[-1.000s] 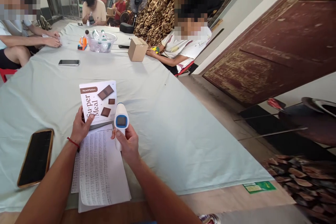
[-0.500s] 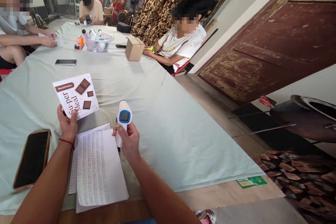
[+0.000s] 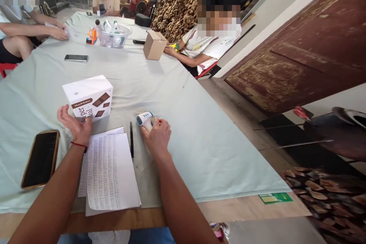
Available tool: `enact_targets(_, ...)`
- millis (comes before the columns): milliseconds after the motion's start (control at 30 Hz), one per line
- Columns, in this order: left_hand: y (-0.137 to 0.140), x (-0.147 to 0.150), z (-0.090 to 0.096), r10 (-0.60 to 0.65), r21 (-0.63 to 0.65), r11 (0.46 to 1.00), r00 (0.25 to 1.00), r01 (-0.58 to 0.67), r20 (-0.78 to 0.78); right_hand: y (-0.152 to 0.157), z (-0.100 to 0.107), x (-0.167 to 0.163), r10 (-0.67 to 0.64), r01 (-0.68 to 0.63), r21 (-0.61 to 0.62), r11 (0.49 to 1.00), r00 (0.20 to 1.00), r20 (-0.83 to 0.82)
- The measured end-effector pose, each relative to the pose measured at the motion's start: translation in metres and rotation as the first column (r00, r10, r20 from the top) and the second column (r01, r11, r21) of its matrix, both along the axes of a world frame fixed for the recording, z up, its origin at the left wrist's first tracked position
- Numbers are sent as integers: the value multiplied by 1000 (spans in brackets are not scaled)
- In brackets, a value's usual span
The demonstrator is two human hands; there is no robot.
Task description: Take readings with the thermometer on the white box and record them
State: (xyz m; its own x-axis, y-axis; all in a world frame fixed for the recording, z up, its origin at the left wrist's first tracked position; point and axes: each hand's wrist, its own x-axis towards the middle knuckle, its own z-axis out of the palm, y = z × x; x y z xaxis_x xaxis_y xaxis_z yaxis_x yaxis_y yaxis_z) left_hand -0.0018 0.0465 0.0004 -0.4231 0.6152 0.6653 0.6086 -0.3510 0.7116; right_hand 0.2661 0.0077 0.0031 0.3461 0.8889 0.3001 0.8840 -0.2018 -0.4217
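Note:
A white snack box (image 3: 90,90) with brown bars printed on its front stands on the cloth, its top face in view. My left hand (image 3: 76,126) is at its lower left corner, fingers spread, thumb in front of the printed face; whether it touches the box I cannot tell. In my right hand (image 3: 158,133) is a white and blue infrared thermometer (image 3: 145,118), low over the cloth and turned to the left. Between my forearms lie handwritten sheets of paper (image 3: 110,171), with a black pen (image 3: 132,139) to their right.
A phone in a tan case (image 3: 40,160) lies left of the papers, another phone (image 3: 76,58) farther back. Beyond are an orange tape dispenser (image 3: 91,36), a clear basin of bottles (image 3: 116,40) and a cardboard box (image 3: 154,45). Several people sit around the table.
The snack box has gone from tilted in my left hand to standing on the table, and the fingers have opened. My right hand has moved right and turned the thermometer leftward.

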Motion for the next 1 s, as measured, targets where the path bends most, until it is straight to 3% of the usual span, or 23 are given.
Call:
enact_targets(67,-6,6,4,95,148,986,988,-77,-122,-4,0,-8,92,-92,62,994,996,11)
enact_targets(100,-8,9,6,91,207,977,981,-54,-173,-7,0,-13,143,-143,37,989,990,-6)
enact_targets(200,-13,18,10,70,338,941,955,34,-289,-13,-2,-28,238,-240,-140,961,971,-35)
enact_targets(267,-15,22,10,-5,331,932,919,147,-394,-15,-4,-33,264,-263,-200,944,964,-22)
enact_targets(333,-17,26,8,-196,192,922,835,335,-514,-14,-5,-32,273,-275,-172,946,961,-37)
enact_targets(400,-18,28,5,-437,-54,863,689,502,-578,-13,-4,-28,279,-285,-53,957,955,-101)
enact_targets(467,-18,30,2,-624,-304,768,552,563,-553,-12,-2,-23,329,-306,131,943,917,-224)
enact_targets(533,-18,30,0,-718,-476,695,490,540,-494,-13,1,-23,425,-317,306,898,809,-406)
enact_targets(633,-18,31,-1,-750,-582,657,500,480,-433,-17,2,-32,535,-282,457,843,523,-664)
enact_targets(700,-19,32,-1,-752,-607,648,512,461,-414,-21,-1,-43,534,-227,483,846,389,-751)
enact_targets(800,-19,34,-1,-747,-626,647,526,435,-407,-25,-6,-57,466,-180,430,885,318,-826)
enact_targets(900,-19,35,-2,-742,-633,650,530,420,-411,-25,-10,-59,379,-217,329,919,259,-888)
enact_targets(1000,-20,35,-3,-746,-630,647,527,429,-407,-23,-14,-55,334,-239,263,935,336,-881)
